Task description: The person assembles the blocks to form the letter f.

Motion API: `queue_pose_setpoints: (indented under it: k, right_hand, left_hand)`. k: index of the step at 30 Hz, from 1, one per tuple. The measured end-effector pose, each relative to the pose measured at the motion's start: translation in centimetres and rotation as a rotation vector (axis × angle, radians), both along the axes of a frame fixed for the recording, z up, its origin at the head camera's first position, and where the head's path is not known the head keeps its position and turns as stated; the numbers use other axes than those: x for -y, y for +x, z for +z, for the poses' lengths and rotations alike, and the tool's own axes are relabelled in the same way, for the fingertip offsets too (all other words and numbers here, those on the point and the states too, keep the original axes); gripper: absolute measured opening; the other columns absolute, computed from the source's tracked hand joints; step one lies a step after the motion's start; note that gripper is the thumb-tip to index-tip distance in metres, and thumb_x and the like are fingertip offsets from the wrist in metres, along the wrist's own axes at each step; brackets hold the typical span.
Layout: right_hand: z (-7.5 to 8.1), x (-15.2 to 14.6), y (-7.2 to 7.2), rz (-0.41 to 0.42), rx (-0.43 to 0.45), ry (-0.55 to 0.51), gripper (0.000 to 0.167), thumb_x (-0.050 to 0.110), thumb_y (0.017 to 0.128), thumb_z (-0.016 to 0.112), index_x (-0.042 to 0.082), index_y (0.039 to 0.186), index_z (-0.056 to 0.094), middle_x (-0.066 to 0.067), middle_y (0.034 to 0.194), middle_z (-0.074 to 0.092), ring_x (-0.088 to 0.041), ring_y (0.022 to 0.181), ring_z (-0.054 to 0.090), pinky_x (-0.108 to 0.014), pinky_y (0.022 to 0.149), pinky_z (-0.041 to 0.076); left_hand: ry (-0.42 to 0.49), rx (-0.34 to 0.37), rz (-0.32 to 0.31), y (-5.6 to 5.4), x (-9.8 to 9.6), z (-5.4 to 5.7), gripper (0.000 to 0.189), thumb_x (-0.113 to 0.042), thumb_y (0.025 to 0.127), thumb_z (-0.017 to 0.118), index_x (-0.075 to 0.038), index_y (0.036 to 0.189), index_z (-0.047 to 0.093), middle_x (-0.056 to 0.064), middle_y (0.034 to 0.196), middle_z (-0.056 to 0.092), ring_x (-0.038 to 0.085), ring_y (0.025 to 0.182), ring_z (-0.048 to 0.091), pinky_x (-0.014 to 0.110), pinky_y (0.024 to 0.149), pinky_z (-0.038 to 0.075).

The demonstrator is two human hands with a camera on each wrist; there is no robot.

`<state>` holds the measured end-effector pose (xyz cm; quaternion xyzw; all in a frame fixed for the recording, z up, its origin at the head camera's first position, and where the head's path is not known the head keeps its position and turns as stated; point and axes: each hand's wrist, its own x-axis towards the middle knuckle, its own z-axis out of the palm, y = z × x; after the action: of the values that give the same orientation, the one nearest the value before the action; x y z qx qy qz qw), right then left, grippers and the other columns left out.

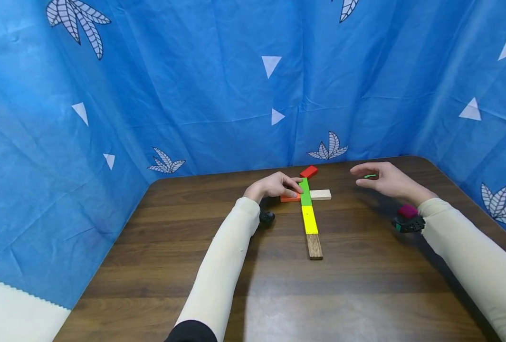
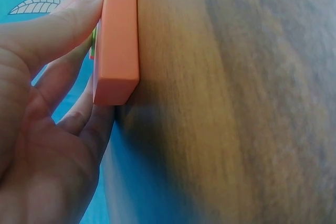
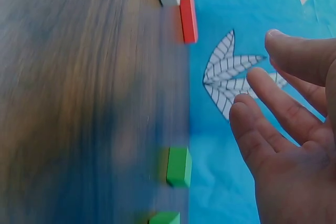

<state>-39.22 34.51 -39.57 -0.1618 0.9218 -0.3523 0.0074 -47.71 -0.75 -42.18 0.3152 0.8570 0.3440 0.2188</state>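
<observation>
My left hand [image 1: 275, 185] is over the left side of a cross of flat blocks. Its thumb lies along an orange block [image 2: 119, 30], with the other fingers partly hidden behind it. Fingertips touch a green block [image 1: 306, 197] at the top of the upright. Below that are a yellow block [image 1: 309, 219] and a dark brown block [image 1: 314, 246]; a cream block [image 1: 320, 194] forms the right arm. A red block [image 1: 309, 171] sits at the far end. My right hand [image 1: 383, 179] hovers to the right, fingers loosely spread, holding nothing.
Two more green blocks, one of them this block [image 3: 179, 167], lie near the right hand; in the head view a sliver of green shows behind that hand. The dark wood table [image 1: 171, 266] meets a blue patterned curtain [image 1: 218, 95] at its back and sides.
</observation>
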Motion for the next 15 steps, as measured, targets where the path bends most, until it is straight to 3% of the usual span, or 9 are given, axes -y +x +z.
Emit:
queue_pose_setpoints:
  k: [10,15]
  right_hand:
    - [-0.1,-2.2,0.9,-0.02,0.041,-0.01,0.057,0.043,0.101,0.066,0.009,0.146,0.056,-0.022,0.15,0.054,-0.045,0.138,0.05,-0.066,0.11,0.041]
    - [-0.3,-3.4,1.2,-0.034,-0.01,0.05,0.054,0.04,0.101,0.067,0.009,0.144,0.058,-0.022,0.143,0.06,-0.041,0.129,0.057,-0.05,0.1,0.051]
  left_hand:
    - [-0.005,0.015,0.0,0.1,0.0,0.1,0.028,-0.014,0.096,0.073,-0.019,0.123,0.078,-0.004,0.162,0.046,0.02,0.157,0.03,0.037,0.123,0.035]
    - [-0.004,0.028,0.009,0.1,0.0,0.1,0.027,-0.014,0.097,0.072,-0.02,0.122,0.078,-0.005,0.162,0.045,0.02,0.157,0.029,0.037,0.123,0.034]
